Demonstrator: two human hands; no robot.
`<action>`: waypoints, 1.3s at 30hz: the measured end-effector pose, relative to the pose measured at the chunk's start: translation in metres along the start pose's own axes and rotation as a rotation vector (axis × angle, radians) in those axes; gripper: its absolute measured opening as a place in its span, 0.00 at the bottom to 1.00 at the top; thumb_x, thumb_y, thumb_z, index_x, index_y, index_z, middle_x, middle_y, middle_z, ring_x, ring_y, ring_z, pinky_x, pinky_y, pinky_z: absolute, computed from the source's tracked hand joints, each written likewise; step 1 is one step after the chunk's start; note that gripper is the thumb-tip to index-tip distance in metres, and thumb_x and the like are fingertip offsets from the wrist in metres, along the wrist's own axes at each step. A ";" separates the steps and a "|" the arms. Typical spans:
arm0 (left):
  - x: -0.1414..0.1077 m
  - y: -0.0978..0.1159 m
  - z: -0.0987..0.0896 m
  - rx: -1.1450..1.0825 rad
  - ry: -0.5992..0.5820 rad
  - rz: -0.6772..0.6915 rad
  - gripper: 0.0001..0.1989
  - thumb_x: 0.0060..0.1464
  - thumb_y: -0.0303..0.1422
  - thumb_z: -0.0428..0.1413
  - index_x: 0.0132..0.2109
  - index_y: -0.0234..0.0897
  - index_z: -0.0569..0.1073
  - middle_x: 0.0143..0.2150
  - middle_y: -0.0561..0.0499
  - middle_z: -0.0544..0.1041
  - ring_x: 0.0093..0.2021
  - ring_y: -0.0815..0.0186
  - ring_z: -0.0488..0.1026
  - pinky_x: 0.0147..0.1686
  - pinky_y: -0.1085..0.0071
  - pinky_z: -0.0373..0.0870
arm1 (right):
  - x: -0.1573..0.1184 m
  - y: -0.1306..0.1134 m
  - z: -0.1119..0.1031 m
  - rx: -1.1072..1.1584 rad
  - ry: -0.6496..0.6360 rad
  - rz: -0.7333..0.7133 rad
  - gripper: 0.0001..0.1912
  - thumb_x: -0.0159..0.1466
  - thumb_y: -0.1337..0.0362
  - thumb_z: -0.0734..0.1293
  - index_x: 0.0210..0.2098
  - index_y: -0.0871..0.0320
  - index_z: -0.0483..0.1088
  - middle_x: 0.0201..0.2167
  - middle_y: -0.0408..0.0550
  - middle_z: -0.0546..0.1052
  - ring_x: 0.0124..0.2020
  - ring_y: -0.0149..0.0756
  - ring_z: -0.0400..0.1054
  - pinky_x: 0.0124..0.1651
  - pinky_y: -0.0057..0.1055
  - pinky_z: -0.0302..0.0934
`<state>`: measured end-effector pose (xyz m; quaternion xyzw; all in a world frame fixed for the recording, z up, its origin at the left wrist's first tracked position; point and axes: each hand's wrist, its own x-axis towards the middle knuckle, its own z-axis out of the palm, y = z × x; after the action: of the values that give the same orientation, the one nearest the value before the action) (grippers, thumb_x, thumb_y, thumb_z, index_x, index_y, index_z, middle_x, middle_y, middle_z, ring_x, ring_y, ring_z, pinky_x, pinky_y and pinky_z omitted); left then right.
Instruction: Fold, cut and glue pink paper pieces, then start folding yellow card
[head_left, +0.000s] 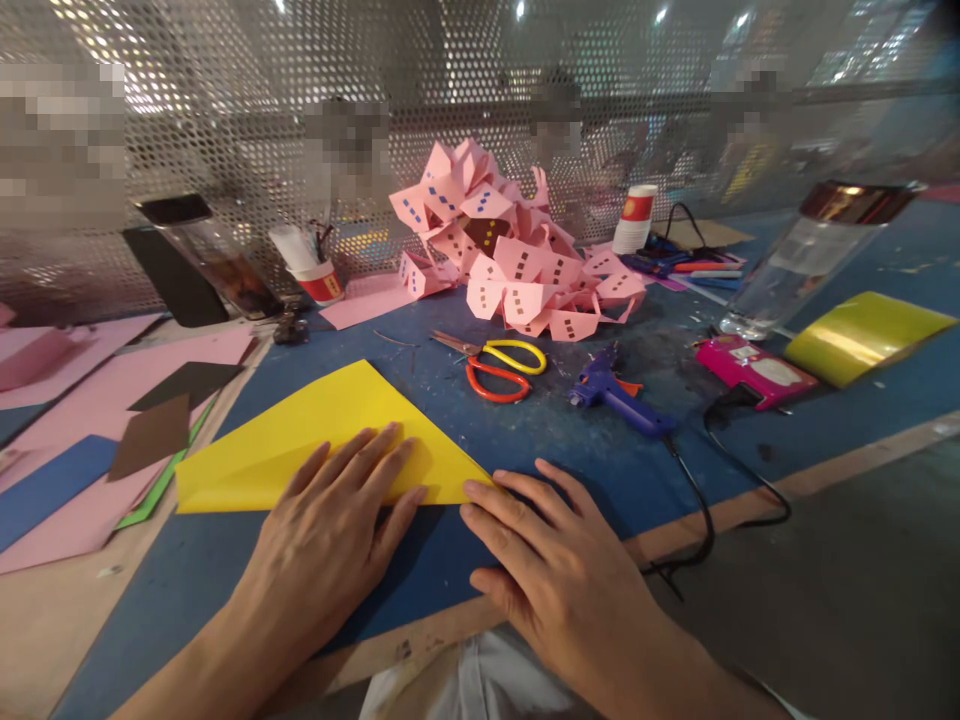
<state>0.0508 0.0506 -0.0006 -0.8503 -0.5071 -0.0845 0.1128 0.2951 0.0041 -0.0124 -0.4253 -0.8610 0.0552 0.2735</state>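
Observation:
A sheet of yellow paper, folded into a triangular shape, lies on the blue table top near its front edge. My left hand rests flat on the paper with its fingers stretched out. At the right corner of the paper, the fingertips of my right hand touch its edge, the fingers extended and slightly apart. Beyond the paper lie scissors with one red and one yellow handle. A blue glue gun is to their right, its cord running toward the front edge.
Pink folded paper pieces are heaped at the back. Tall bottles stand left and right. A pink box sits beside a yellow roll. Paper cups stand behind. Coloured sheets lie left.

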 end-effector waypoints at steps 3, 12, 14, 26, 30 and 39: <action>0.000 0.000 0.000 -0.010 -0.005 0.000 0.26 0.68 0.46 0.39 0.65 0.39 0.64 0.68 0.45 0.65 0.67 0.49 0.62 0.63 0.43 0.58 | 0.000 0.000 0.000 0.001 0.007 0.003 0.20 0.72 0.57 0.60 0.62 0.51 0.65 0.63 0.37 0.68 0.63 0.39 0.60 0.70 0.48 0.45; 0.001 0.002 -0.001 -0.007 0.019 -0.019 0.26 0.67 0.46 0.43 0.64 0.39 0.65 0.67 0.45 0.67 0.66 0.50 0.63 0.63 0.45 0.59 | 0.000 0.005 -0.004 -0.004 0.120 -0.017 0.16 0.71 0.65 0.62 0.56 0.57 0.70 0.58 0.44 0.74 0.57 0.37 0.67 0.65 0.42 0.57; 0.001 0.003 -0.002 -0.006 -0.001 -0.027 0.26 0.67 0.46 0.43 0.65 0.39 0.65 0.67 0.45 0.66 0.66 0.50 0.63 0.64 0.45 0.59 | 0.000 0.005 -0.003 -0.011 0.147 -0.022 0.15 0.70 0.65 0.63 0.55 0.57 0.71 0.57 0.44 0.75 0.56 0.38 0.68 0.64 0.42 0.58; 0.003 0.006 -0.005 -0.013 0.006 -0.039 0.28 0.64 0.49 0.48 0.65 0.42 0.65 0.67 0.45 0.66 0.65 0.49 0.65 0.64 0.46 0.59 | 0.002 0.006 -0.001 -0.036 0.210 -0.037 0.15 0.69 0.66 0.63 0.54 0.58 0.72 0.55 0.44 0.77 0.53 0.38 0.71 0.61 0.43 0.62; 0.002 0.005 -0.004 -0.003 0.006 -0.036 0.28 0.64 0.49 0.47 0.66 0.42 0.64 0.68 0.45 0.66 0.66 0.50 0.64 0.64 0.46 0.59 | 0.002 0.005 -0.001 -0.039 0.216 -0.039 0.15 0.69 0.66 0.64 0.54 0.58 0.72 0.55 0.45 0.77 0.53 0.39 0.71 0.61 0.43 0.63; 0.002 0.005 -0.005 -0.005 -0.010 -0.037 0.28 0.65 0.49 0.46 0.65 0.42 0.64 0.68 0.46 0.65 0.66 0.51 0.63 0.64 0.46 0.59 | 0.000 0.005 0.000 0.010 0.240 0.000 0.16 0.68 0.69 0.63 0.55 0.57 0.71 0.53 0.46 0.78 0.52 0.39 0.71 0.60 0.44 0.63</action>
<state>0.0563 0.0488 0.0040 -0.8413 -0.5232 -0.0837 0.1065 0.2984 0.0070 -0.0142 -0.4275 -0.8218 0.0081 0.3766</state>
